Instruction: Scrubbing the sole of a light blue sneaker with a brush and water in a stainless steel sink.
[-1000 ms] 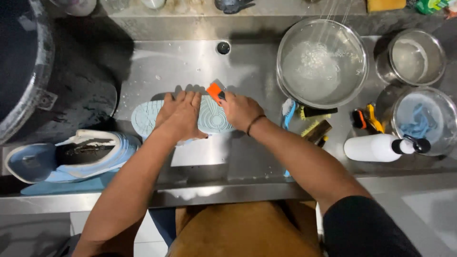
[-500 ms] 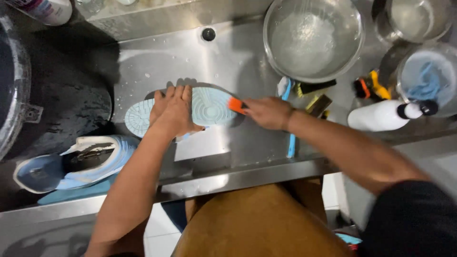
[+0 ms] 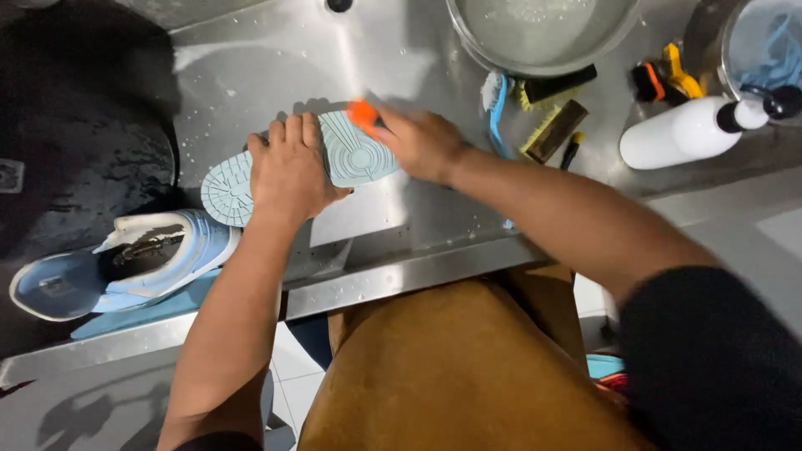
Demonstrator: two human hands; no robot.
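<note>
A light blue sneaker (image 3: 355, 154) lies sole-up on the wet steel sink counter (image 3: 251, 67). My left hand (image 3: 288, 167) presses down on the middle of its sole and holds it steady. My right hand (image 3: 418, 144) grips a small orange brush (image 3: 363, 114) against the toe end of the sole. The brush is mostly hidden by my fingers. The second sneaker (image 3: 125, 263), light blue and white, rests upright at the left near the counter's front edge.
A metal basin (image 3: 543, 33) of soapy water stands at the back. Several brushes (image 3: 543, 117) lie beside it, with a white spray bottle (image 3: 689, 129) and a metal bowl holding a blue cloth (image 3: 769, 46) at the right. A black tub (image 3: 75, 134) sits left.
The view has dropped and shifted, so the counter sits higher in frame. My right hand with the orange brush has moved back along the sole toward the far edge of the toe. My left hand stays put.
</note>
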